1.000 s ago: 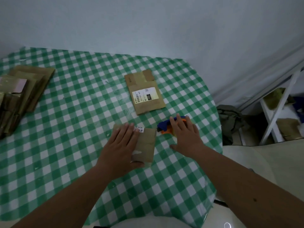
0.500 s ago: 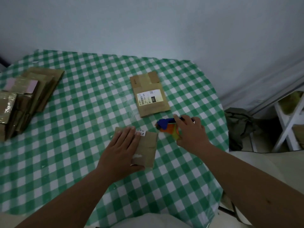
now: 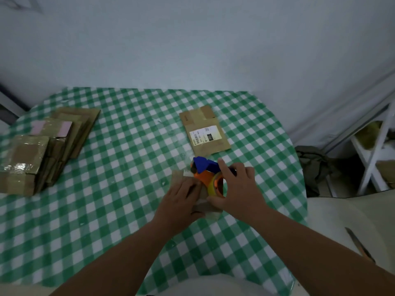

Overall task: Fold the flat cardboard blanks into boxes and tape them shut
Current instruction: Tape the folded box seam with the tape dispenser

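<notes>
While left fingers (image 3: 188, 189) flatten the box (image 3: 178, 176), right fingers (image 3: 237, 174) grip the far-left-pointing tape dispenser (image 3: 206, 169)

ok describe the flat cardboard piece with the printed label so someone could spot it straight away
Start at the green-and-white checked table and look to its far right part, just beyond the two hands and the blue-and-orange tape dispenser. The labelled cardboard blank lies there flat and alone. Unlike the cardboard stack at the left edge, it carries a pale label with a barcode and a black patch.
</notes>
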